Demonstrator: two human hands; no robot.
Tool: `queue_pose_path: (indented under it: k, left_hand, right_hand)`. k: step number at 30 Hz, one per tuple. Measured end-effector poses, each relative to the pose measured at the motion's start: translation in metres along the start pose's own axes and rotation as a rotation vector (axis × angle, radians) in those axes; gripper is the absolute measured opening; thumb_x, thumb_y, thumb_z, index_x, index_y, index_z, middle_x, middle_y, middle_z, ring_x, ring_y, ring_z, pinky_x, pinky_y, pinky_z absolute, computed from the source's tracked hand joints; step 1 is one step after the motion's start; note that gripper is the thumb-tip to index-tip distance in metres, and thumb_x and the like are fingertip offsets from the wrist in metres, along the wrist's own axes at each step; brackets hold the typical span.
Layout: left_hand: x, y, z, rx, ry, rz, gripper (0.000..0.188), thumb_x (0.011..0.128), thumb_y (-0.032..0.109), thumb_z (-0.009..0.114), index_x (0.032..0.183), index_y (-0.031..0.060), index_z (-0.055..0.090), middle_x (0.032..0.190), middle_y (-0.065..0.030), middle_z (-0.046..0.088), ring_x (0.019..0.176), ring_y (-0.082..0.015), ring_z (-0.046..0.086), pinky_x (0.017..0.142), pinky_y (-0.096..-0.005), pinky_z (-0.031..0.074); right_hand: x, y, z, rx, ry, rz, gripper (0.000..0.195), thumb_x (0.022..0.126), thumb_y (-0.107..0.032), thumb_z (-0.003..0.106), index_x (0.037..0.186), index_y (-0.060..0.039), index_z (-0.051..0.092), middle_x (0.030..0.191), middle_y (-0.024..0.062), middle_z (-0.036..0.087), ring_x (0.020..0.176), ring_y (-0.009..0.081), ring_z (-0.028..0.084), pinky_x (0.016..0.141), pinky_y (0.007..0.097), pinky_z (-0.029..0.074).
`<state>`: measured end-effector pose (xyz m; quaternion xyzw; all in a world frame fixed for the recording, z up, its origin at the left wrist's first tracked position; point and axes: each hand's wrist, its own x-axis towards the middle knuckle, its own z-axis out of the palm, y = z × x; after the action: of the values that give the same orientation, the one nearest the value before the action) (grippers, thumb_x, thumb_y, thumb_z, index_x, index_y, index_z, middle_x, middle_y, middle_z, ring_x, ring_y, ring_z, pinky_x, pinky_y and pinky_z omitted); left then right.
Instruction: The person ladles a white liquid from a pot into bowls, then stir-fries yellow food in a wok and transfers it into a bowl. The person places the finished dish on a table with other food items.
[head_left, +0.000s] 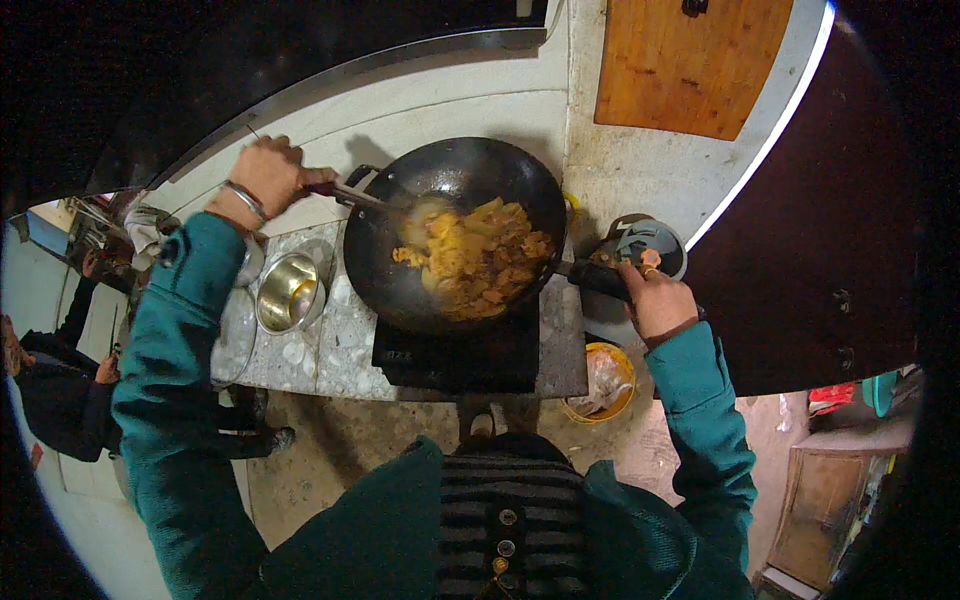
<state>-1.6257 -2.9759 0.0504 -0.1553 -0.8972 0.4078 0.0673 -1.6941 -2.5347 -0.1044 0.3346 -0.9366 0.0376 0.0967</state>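
A black wok (465, 169) rests on a black electric cooktop (457, 360), with steaming yellow-brown food (480, 259) in it. My left hand (270, 180), a bangle at its wrist, grips the dark handle of a metal cooking utensil (364, 198) from the wok's upper left; the utensil's working end is hidden in the food and steam. On the right side, my right hand (664, 304) is closed around the wok's black long handle (600, 281). A steel bowl (277, 300) with some yellowish liquid stands left of the wok.
A yellow-rimmed bucket (600, 409) with plastic bags stands below the right counter edge. Behind my right hand is a grey round vessel (652, 236). A wooden board (690, 67) lies at the upper right. Another person in dark clothes (67, 382) is at the far left.
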Motion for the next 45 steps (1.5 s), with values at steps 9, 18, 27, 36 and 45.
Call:
queue_pose_path:
  k: [9, 18, 27, 36, 45]
  left_hand:
    - [-0.015, 0.032, -0.116, -0.308, -0.479, 0.151, 0.015, 0.075, 0.024, 0.057, 0.084, 0.0178, 0.068, 0.078, -0.0081, 0.065, 0.074, -0.0256, 0.063, 0.062, -0.0365, 0.049]
    - [0.024, 0.081, -0.11, -0.143, -0.635, -0.103, 0.019, 0.082, 0.02, 0.05, 0.09, 0.0108, 0.064, 0.081, -0.01, 0.065, 0.077, -0.0253, 0.063, 0.064, -0.0365, 0.05]
    - [0.012, 0.106, -0.135, -0.208, -0.593, 0.029, 0.023, 0.085, 0.033, 0.048, 0.104, 0.0263, 0.061, 0.079, -0.0078, 0.065, 0.075, -0.0241, 0.063, 0.061, -0.0382, 0.049]
    - [0.028, 0.081, -0.049, -1.096, -0.596, -0.322, 0.03, 0.089, 0.023, 0.048, 0.118, 0.0188, 0.054, 0.061, -0.0098, 0.056, 0.048, -0.0151, 0.052, 0.047, -0.0314, 0.044]
    - [-0.034, 0.099, 0.015, -1.506, -0.753, -0.631, 0.033, 0.091, 0.021, 0.04, 0.122, 0.0143, 0.049, 0.058, -0.0024, 0.052, 0.043, -0.0091, 0.047, 0.036, -0.0241, 0.04]
  right_hand:
    - [-0.002, 0.003, 0.003, 0.056, 0.039, -0.011, 0.049, 0.065, -0.013, 0.067, 0.111, -0.0147, 0.05, 0.082, 0.0146, 0.059, 0.069, 0.0318, 0.06, 0.057, 0.0404, 0.049]
    - [-0.003, 0.001, 0.002, 0.036, 0.043, 0.004, 0.032, 0.077, -0.007, 0.049, 0.109, -0.0114, 0.052, 0.086, 0.0125, 0.058, 0.072, 0.0293, 0.06, 0.058, 0.038, 0.05]
    - [-0.001, 0.002, -0.003, 0.041, -0.05, -0.042, 0.032, 0.077, -0.007, 0.049, 0.11, -0.0082, 0.048, 0.089, 0.0136, 0.058, 0.078, 0.0289, 0.06, 0.063, 0.0382, 0.05]
    - [-0.002, 0.0, -0.001, 0.022, -0.079, -0.026, 0.039, 0.077, -0.007, 0.049, 0.115, -0.0076, 0.046, 0.092, 0.013, 0.058, 0.08, 0.0292, 0.06, 0.064, 0.0385, 0.05]
    - [-0.002, 0.001, 0.003, 0.056, -0.047, 0.002, 0.036, 0.075, -0.01, 0.051, 0.111, -0.0125, 0.049, 0.093, 0.0136, 0.057, 0.077, 0.032, 0.059, 0.064, 0.0406, 0.05]
